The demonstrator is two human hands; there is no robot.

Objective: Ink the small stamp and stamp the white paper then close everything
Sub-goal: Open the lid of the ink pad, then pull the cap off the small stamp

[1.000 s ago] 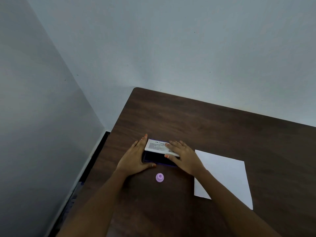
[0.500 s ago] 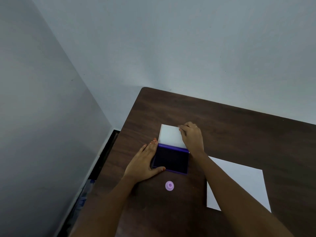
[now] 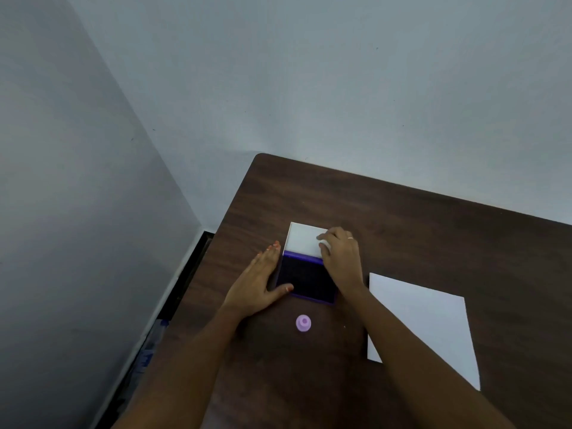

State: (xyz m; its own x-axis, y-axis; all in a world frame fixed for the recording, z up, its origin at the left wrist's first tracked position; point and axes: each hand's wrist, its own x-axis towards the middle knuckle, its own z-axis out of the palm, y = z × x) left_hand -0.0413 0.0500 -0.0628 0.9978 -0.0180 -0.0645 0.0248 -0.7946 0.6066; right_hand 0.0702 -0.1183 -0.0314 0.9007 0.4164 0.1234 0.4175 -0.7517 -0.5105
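A purple ink pad [image 3: 306, 278] lies open on the dark wooden table, its dark inked face showing. Its white lid [image 3: 305, 238] is folded back flat on the far side. My left hand [image 3: 258, 281] rests flat against the pad's left edge, thumb on the near left corner. My right hand [image 3: 340, 258] holds the lid's right edge with curled fingers. A small lilac stamp [image 3: 303, 323] stands upright just in front of the pad, untouched. The white paper [image 3: 433, 323] lies to the right, partly covered by my right forearm.
The table [image 3: 402, 218] stands in a corner with grey walls to the left and behind. Its left edge [image 3: 216, 243] runs close to my left hand, with a dark gap down to the floor beside it.
The ink pad's lid was lifted by my right hand and swung back until it lies flat behind the pad. My left hand has stayed at the pad's left edge.
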